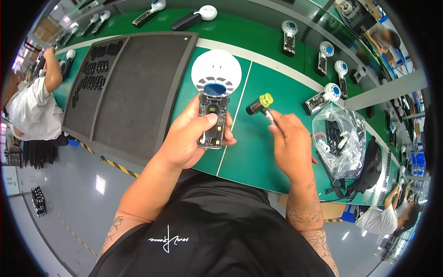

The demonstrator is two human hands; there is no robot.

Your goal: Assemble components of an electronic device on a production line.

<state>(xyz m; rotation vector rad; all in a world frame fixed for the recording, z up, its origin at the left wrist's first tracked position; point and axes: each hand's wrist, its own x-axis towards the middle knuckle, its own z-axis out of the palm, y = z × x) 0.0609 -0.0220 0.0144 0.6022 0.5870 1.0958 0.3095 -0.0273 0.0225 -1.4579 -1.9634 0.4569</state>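
My left hand (180,141) is closed around the handle of a small handheld fan (216,69), its thumb resting beside a lit display. The fan has a round white head with a blue centre at its lower rim, and its dark handle shows a circuit board. In my right hand (294,143) is a small mallet (257,105) with one yellow face and one black face, held by its handle. The mallet's head is to the right of the fan, apart from it, above the green workbench (251,159). A red-handled tool lies partly hidden behind my right hand.
A dark foam-lined tray (138,87) on the left holds rows of black parts. At right, a clear plastic bag (339,143) of black and white pieces lies by a black pouch (369,164). Several similar fans (289,37) lie beyond. Other people (39,101) sit on both sides.
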